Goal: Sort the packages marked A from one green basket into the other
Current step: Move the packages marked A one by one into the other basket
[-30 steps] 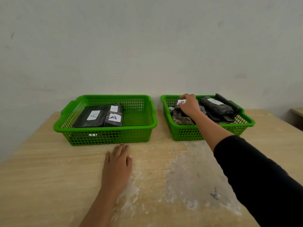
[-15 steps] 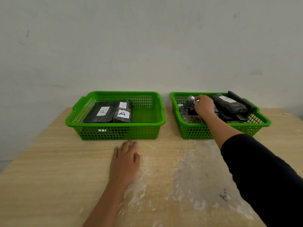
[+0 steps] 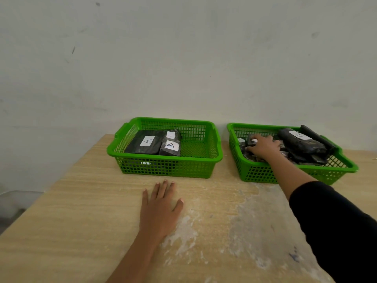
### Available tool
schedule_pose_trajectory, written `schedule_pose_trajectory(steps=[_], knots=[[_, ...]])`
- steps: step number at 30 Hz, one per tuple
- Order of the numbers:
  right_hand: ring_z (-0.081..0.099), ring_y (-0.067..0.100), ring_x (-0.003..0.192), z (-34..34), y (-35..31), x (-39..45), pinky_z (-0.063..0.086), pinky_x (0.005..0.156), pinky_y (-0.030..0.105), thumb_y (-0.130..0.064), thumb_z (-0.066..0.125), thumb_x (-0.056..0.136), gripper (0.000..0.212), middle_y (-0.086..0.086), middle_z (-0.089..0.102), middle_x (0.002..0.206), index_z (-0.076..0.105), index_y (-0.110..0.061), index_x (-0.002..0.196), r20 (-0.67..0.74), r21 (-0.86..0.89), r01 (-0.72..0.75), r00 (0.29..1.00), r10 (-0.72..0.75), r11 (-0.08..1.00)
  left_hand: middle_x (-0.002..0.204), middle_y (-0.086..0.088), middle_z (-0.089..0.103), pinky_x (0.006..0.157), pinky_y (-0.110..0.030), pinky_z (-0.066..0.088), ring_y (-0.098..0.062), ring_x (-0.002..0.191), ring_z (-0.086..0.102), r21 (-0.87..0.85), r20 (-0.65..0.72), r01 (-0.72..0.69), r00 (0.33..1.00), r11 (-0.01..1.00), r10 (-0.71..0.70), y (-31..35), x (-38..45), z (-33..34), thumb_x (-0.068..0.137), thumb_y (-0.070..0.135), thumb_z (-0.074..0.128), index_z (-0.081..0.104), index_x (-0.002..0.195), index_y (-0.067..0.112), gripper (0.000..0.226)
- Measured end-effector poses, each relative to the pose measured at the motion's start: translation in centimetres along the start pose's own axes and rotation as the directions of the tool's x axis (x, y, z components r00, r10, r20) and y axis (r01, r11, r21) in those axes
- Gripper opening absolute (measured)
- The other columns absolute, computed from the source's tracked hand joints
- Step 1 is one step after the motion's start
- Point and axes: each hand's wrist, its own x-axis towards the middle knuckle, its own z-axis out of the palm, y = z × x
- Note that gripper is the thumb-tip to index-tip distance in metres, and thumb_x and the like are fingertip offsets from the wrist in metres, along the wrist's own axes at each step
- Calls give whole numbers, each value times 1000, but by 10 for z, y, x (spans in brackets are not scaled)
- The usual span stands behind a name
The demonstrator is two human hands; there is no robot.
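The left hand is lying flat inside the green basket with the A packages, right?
Not quite. The head view shows the left hand lying flat on the wooden table, in front of the left basket with the A packages, not inside it.

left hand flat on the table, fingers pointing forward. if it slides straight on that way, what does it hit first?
Most likely the front wall of the left green basket. The left hand lies flat on the table, fingers aimed at that wall, with only bare tabletop between. The exact gap is hard to judge from this single view.
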Motion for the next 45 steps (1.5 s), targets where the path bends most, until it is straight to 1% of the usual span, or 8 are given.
schedule_pose_trajectory(steps=[5, 13, 19, 25, 30, 33, 38, 45], knots=[[35, 36, 137, 3, 2, 8, 22, 111, 44, -59, 50, 87, 90, 23, 36, 148, 20, 2, 146, -77, -67, -76, 995, 71, 995, 162, 10, -4, 120, -43, -9, -11, 149, -7, -8, -3, -1, 1000, 1000, 1, -1, 0, 2, 96, 55, 22, 3, 152, 34, 63], [33, 46, 131, 7, 1, 8, 33, 106, 51, -55, 65, 78, 87, 27, 31, 145, 29, -6, 140, -94, 108, -101, 989, 111, 989, 162, 3, -10, 119, -38, -12, -10, 148, -10, -11, -17, 20, 1000, 1000, -20, 0, 1, 1, 98, 50, 20, -3, 153, 22, 65], [54, 40, 108, -2, -3, -4, 43, 87, 36, -41, 68, 79, 57, 19, 36, 133, 49, -10, 123, -259, 409, 64, 965, 49, 910, 162, 3, -9, 120, -39, -10, -10, 148, -9, -13, -11, 19, 1000, 1000, -19, 1, 0, -1, 98, 51, 21, -2, 153, 21, 66], [50, 16, 97, -33, -64, -27, 42, 80, 19, -34, 68, 81, 45, 11, 41, 126, 53, -16, 119, -511, 570, 481, 843, -171, 667, 162, 4, -8, 121, -39, -9, -9, 148, -9, -12, -15, 18, 1000, 1000, -18, 1, 1, -1, 98, 51, 21, -2, 153, 22, 66], [57, 11, 85, -18, -132, -39, 49, 62, 5, -40, 70, 79, 46, 9, 47, 122, 55, -19, 118, -326, 457, 619, 785, -527, 639, 162, 5, -10, 120, -38, -12, -8, 148, -10, -9, -11, 12, 1000, 1000, -13, -1, 0, -2, 98, 52, 20, -2, 153, 24, 66], [57, 26, 100, 15, -155, -35, 49, 87, 30, -42, 69, 80, 50, 14, 46, 126, 56, -16, 121, -192, 357, 560, 827, -528, 747, 161, 7, -10, 119, -35, -14, -6, 147, -12, -37, -27, 14, 1000, 999, -15, 0, -1, -2, 97, 52, 21, -3, 153, 25, 66], [34, 35, 138, 57, -165, -22, 28, 112, 33, -13, 62, 88, 71, 19, 23, 153, 26, -9, 150, 201, 261, 456, 836, -510, 851, 161, 6, -11, 118, -35, -15, -6, 147, -12, -21, -27, 17, 999, 1000, -18, 0, 1, -1, 97, 52, 21, -2, 153, 26, 66], [48, 38, 124, 57, -169, -5, 42, 100, 34, 3, 48, 90, 55, 21, 27, 147, 42, -14, 142, 92, 245, 425, 884, -457, 871, 161, 3, -11, 119, -38, -14, -10, 147, -12, -10, -15, 22, 1000, 1000, -22, 1, 1, -1, 97, 51, 19, -4, 153, 24, 66]])
